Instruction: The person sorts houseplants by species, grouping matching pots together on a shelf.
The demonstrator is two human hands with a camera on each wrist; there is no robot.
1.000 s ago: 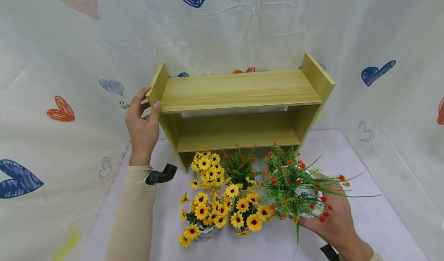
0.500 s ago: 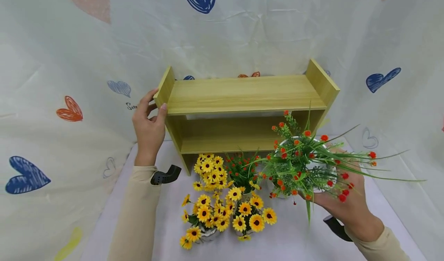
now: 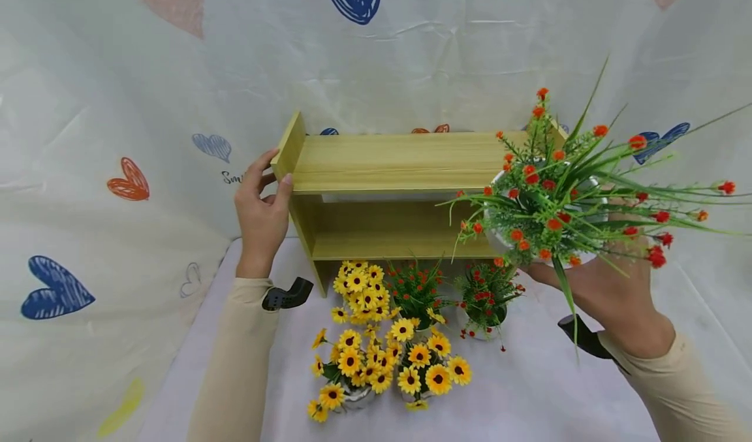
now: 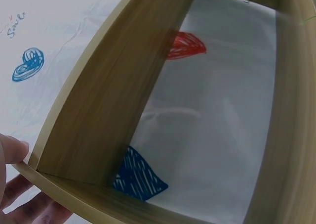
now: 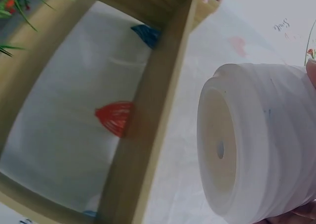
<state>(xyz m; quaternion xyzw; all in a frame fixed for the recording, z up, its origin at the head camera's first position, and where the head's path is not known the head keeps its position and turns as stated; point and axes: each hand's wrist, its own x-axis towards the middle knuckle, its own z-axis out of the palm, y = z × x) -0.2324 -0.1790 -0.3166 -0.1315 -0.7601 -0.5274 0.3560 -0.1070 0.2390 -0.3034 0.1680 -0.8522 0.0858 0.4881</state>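
Note:
My left hand (image 3: 258, 220) grips the front edge of the left side panel of a light wooden shelf (image 3: 405, 162), its thumb in front. The left wrist view shows those fingers at the corner of the wood. In my right hand (image 3: 625, 298) is a potted plant (image 3: 555, 217) with red flowers and long grassy leaves, raised in front of the shelf's right end. Its ridged white pot (image 5: 276, 140) lies across the right wrist view, base showing, with fingers at its side. The leaves hide much of the shelf's right side panel.
Two potted plants with red flowers (image 3: 414, 292) (image 3: 487, 298) stand below the shelf's lower board (image 3: 405, 246). Several pots of yellow flowers (image 3: 358, 357) stand on the white-covered table (image 3: 546, 396). A curtain with heart prints (image 3: 411, 57) hangs behind.
My right hand has lifted the potted plant up and to the right, from low among the other pots to the height of the shelf's upper board. The left hand keeps its grip on the shelf.

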